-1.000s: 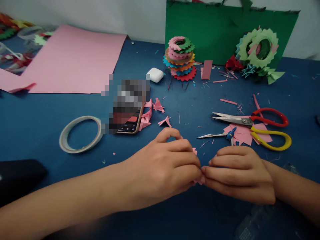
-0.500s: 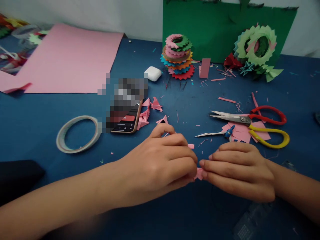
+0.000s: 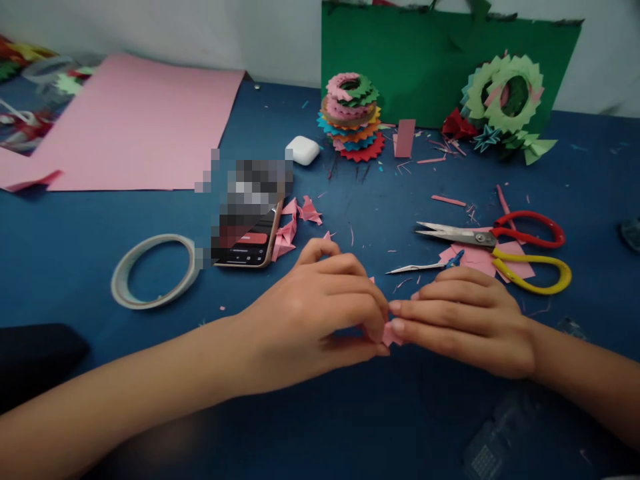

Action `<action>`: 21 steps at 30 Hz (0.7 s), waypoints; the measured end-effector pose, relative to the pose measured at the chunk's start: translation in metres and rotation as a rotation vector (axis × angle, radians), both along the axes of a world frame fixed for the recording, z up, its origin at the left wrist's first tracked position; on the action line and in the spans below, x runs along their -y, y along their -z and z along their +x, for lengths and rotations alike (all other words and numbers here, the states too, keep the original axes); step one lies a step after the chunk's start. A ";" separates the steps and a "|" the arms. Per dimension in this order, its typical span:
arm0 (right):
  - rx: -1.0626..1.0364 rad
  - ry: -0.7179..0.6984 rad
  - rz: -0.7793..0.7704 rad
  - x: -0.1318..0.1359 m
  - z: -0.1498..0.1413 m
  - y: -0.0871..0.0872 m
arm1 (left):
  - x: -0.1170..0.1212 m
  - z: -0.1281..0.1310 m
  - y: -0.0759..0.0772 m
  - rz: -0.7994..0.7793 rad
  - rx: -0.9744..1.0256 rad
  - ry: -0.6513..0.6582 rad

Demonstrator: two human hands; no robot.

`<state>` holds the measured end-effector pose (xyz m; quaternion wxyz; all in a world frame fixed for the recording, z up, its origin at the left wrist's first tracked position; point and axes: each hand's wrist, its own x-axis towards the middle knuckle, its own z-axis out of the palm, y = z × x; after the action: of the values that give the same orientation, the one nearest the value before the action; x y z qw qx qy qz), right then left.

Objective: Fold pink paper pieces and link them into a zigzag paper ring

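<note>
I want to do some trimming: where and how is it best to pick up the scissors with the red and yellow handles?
Probably by the red loop and yellow loop, coming from the right. The scissors lie with both loops spread toward that side, while the slightly parted blades point left. Lift rather than drag, as pink paper pieces lie beneath.

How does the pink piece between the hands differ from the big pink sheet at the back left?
The pink piece is tiny, the pink sheet far larger. The left hand and right hand hold the piece; the sheet rests on the table. The piece is partly hidden, the sheet mostly visible. Both are pink.
</note>
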<state>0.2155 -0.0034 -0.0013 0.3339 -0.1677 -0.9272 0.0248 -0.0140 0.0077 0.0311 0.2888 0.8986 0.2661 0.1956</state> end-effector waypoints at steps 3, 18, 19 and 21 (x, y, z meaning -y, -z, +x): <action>-0.022 0.052 -0.065 -0.001 0.001 -0.003 | -0.002 0.001 0.001 -0.044 0.061 -0.034; -0.073 0.031 -0.122 0.001 -0.005 -0.003 | -0.001 0.003 0.005 -0.081 0.191 -0.049; -0.112 0.050 -0.172 0.002 -0.006 -0.002 | 0.000 0.004 0.006 -0.049 0.190 -0.072; -0.197 0.077 -0.297 0.003 -0.010 0.000 | 0.001 0.005 0.007 -0.014 0.154 -0.097</action>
<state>0.2056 -0.0063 -0.0014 0.3956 -0.2471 -0.8690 0.1651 -0.0089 0.0071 0.0243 0.3048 0.8649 0.2877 0.2761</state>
